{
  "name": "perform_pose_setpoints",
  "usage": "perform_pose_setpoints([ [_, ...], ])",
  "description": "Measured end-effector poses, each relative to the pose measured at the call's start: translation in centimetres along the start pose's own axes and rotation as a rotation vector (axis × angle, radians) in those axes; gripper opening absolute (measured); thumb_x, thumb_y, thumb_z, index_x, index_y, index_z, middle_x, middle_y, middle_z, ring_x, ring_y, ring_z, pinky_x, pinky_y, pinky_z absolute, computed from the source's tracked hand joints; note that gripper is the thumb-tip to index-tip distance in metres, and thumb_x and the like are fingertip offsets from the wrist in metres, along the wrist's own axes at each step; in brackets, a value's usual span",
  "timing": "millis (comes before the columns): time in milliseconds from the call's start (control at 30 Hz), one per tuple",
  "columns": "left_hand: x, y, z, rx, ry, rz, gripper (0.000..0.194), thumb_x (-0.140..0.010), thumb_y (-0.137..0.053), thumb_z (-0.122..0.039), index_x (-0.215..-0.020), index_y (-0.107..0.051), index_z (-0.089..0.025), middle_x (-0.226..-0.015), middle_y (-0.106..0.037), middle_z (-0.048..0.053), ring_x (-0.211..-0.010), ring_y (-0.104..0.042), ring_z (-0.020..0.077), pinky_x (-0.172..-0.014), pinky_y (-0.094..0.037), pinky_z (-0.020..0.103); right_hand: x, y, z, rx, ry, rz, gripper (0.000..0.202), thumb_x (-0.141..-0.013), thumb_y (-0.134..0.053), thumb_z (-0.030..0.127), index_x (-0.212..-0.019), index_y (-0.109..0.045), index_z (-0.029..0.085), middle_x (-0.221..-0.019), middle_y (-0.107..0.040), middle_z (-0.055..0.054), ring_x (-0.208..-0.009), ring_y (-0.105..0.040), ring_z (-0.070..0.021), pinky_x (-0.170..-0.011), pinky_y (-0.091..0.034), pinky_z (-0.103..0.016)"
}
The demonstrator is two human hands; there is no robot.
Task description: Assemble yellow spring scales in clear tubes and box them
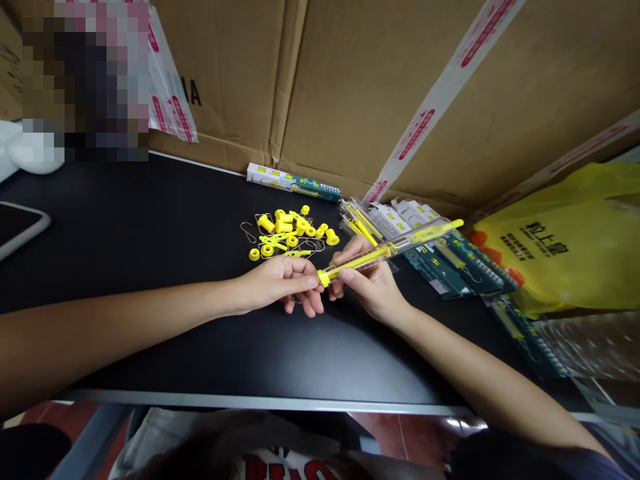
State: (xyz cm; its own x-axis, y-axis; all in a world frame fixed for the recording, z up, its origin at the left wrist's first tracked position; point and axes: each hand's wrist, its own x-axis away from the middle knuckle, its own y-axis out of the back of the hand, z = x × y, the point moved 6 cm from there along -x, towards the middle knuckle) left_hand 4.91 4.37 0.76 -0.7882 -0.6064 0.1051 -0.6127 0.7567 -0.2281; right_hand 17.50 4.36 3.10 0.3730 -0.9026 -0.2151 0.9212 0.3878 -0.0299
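Note:
A spring scale with a clear tube, a yellow inner rod and a coiled spring is held slantwise above the black table. My right hand is closed around the tube near its lower left end. At that end sits a yellow cap, where the thumb and fingertips of my left hand pinch. A thin wire shows below the left fingers, partly hidden by them. The tube's other end, with a yellow tip, points right and away. Just beyond my left hand lies a pile of yellow caps, small yellow plates and wire hooks.
A narrow printed box lies at the back edge. Several tubes with yellow rods and flattened printed boxes lie right of the pile. A yellow bag stands at right, a phone at left. Cardboard cartons wall the back.

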Motion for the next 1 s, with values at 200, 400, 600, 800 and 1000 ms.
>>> perform_pose_setpoints([
  [200, 0.0, 0.2, 0.3, -0.03, -0.016, 0.007, 0.03, -0.085, -0.059, -0.042, -0.079, -0.052, -0.014, -0.07, -0.069, 0.004, -0.059, -0.064, 0.0092, -0.045, -0.042, 0.014, 0.2, -0.5, -0.5, -0.074, 0.009, 0.009, 0.024, -0.082, -0.068, 0.031, -0.087, -0.047, 0.02, -0.063, -0.061, 0.006, -0.049, -0.058, -0.0094, -0.046, -0.051, -0.023],
  [400, -0.1, 0.0, 0.6, -0.074, 0.095, 0.019, 0.022, -0.086, -0.054, -0.036, -0.08, -0.044, -0.018, -0.058, -0.05, -0.007, -0.039, -0.046, 0.005, -0.034, -0.036, 0.015, -0.5, 0.3, -1.7, 0.002, -0.062, 0.014, 0.027, -0.081, -0.068, 0.039, -0.083, -0.05, 0.018, -0.054, -0.059, 0.007, -0.044, -0.055, -0.0089, -0.047, -0.046, -0.022],
  [600, 0.3, 0.5, 0.5, -0.184, 0.143, -0.15, 0.033, -0.087, -0.051, -0.053, -0.087, -0.041, -0.022, -0.054, -0.037, -0.011, -0.036, -0.027, 0.0033, -0.031, -0.023, 0.013, -0.8, 0.2, -1.1, 0.137, -0.05, -0.035, 0.032, -0.075, -0.072, 0.044, -0.079, -0.054, 0.017, -0.055, -0.053, 0.007, -0.045, -0.048, -0.0075, -0.045, -0.041, -0.021],
  [800, 0.6, 0.7, -0.6, -0.385, -0.053, -0.199, 0.035, -0.087, -0.051, -0.054, -0.089, -0.049, -0.019, -0.054, -0.036, -0.009, -0.044, -0.029, 0.0053, -0.041, -0.021, 0.017, 0.0, -1.5, -0.6, 0.144, -0.051, 0.051, 0.031, -0.084, -0.06, 0.049, -0.082, -0.051, 0.02, -0.064, -0.049, 0.004, -0.053, -0.045, -0.0089, -0.049, -0.039, -0.023],
  [1000, 0.4, 1.0, -1.5, -0.519, -0.184, -0.19, 0.033, -0.088, -0.051, -0.046, -0.077, -0.057, -0.016, -0.064, -0.041, -0.005, -0.057, -0.037, 0.0084, -0.052, -0.027, 0.021, -0.1, -0.9, -0.3, 0.046, -0.019, 0.063, 0.024, -0.083, -0.06, 0.035, -0.1, -0.05, 0.021, -0.068, -0.048, 0.004, -0.057, -0.044, -0.0103, -0.054, -0.039, -0.024],
])
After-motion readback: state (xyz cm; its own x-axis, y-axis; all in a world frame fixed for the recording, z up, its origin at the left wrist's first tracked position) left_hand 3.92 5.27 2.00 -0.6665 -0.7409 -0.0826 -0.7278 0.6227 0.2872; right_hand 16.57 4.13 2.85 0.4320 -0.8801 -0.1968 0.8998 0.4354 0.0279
